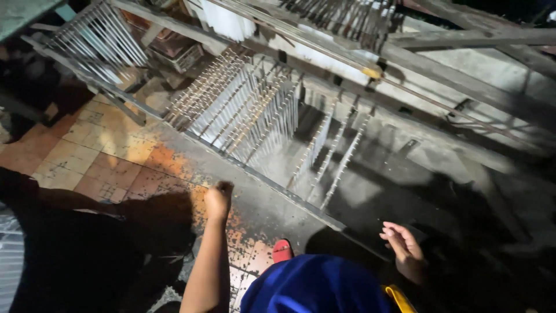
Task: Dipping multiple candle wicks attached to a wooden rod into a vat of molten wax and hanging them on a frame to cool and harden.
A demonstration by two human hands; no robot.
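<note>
Your left hand (218,200) is fisted at the frame rail (272,184) and your right hand (405,249) hangs open over the dark pit, so leaning in risks snagging the hanging rods (260,113) just beyond.

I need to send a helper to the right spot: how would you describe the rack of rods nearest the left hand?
Start at the long grey metal frame running diagonally above the tiled floor. Just beyond the closed left hand, which is at that frame's rail, a dense rack of pale thin rods hangs down in close rows. Unlike the sparse few rows of rods beside it, this rack is tightly packed.
</note>
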